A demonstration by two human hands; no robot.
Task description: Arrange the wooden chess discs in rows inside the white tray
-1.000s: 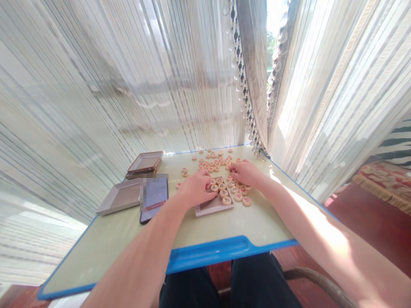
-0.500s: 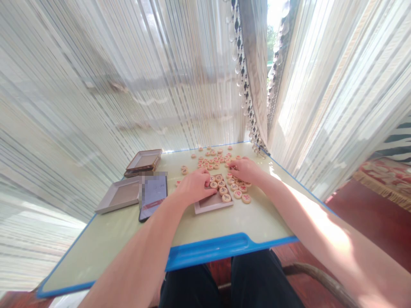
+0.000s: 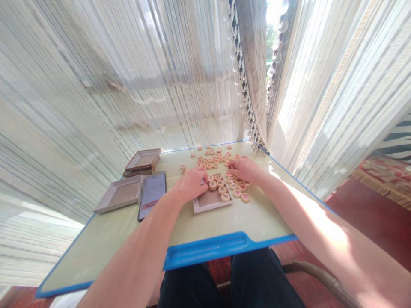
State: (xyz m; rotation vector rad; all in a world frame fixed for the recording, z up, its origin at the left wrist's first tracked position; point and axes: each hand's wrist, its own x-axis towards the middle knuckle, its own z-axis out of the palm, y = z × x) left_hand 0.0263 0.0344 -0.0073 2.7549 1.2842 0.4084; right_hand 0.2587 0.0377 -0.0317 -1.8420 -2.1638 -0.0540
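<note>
A shallow box (image 3: 208, 208) holds several round Chinese chess pieces (image 3: 221, 189) with dark characters, lying along its back and right side. My left hand (image 3: 192, 185) is at the box's back left, thumb and curled fingers closed on its rim. Just right of the box is a cluster of loose pieces (image 3: 236, 193), red and dark ones mixed. My right hand (image 3: 246, 169) reaches over the back of this cluster with its fingers bent down and closed around a piece, mostly hidden beneath them.
More pieces (image 3: 210, 161) are scattered toward the table's back edge. On the left lie a phone (image 3: 153, 194), an empty box tray (image 3: 118, 196) and a brown-edged tray (image 3: 143, 159). The table (image 3: 183, 229) has a blue rim. String curtains (image 3: 180, 77) hang behind it.
My left thumb has drawn back from inside the box to its left rim, baring more of the box floor. My right hand stays nearly still over the loose pieces. The view has shifted slightly.
</note>
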